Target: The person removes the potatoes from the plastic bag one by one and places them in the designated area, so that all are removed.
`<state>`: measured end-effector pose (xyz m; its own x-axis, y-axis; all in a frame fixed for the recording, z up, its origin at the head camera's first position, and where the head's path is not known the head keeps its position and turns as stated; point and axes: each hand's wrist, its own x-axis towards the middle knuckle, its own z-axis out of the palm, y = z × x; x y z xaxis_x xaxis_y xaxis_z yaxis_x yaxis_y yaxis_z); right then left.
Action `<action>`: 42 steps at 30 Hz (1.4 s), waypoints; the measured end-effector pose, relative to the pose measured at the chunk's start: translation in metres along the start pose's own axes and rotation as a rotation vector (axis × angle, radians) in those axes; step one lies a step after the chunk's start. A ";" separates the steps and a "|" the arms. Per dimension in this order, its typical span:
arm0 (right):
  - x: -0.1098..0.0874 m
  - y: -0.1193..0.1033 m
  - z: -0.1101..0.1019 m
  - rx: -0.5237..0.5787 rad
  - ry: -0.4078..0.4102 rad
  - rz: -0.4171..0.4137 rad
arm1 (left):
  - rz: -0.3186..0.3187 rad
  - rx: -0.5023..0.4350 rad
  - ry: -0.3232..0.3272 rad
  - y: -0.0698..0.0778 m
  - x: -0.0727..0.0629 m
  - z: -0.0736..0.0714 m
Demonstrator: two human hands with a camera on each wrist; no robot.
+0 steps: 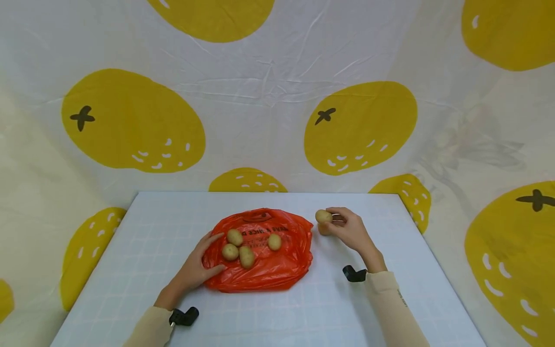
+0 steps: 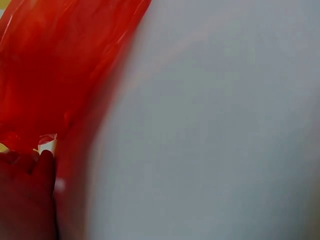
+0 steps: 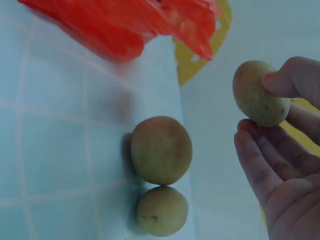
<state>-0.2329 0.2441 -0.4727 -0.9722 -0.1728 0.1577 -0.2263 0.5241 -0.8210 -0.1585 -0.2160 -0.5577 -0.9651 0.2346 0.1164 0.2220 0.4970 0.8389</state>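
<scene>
A red plastic bag [image 1: 277,274] with dark printing lies on the table, and several potatoes [image 1: 247,257] rest on top of it. Spread around the bag's left edge, my left hand [image 1: 195,265] touches it with thumb and fingers apart; nothing is pinched between them. To the right of the bag, my right hand [image 1: 352,233] pinches a potato [image 3: 257,92] between thumb and fingers, above the table. Two other potatoes sit on the tabletop near that hand: a larger one [image 3: 161,151] and a smaller one [image 3: 162,211], touching each other. In the left wrist view the left hand [image 2: 25,200] is dark and partly cut off.
The table [image 1: 165,217] has a pale checked cover. Behind it hangs a white sheet [image 1: 251,130] printed with large yellow fruit. A black wrist camera [image 1: 184,316] sits at the left cuff and another black camera [image 1: 354,273] at the right cuff.
</scene>
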 end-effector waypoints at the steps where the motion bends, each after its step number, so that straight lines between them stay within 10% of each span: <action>1: 0.000 0.002 -0.001 -0.001 0.008 -0.001 | -0.006 -0.007 -0.009 0.000 0.001 0.000; 42: -0.015 0.057 -0.037 -0.118 0.163 0.062 | -0.081 -0.121 -0.057 0.000 0.003 -0.003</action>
<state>-0.2330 0.3072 -0.5016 -0.9791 -0.0052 0.2032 -0.1618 0.6251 -0.7636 -0.1615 -0.2182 -0.5556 -0.9689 0.2469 0.0182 0.1221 0.4124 0.9028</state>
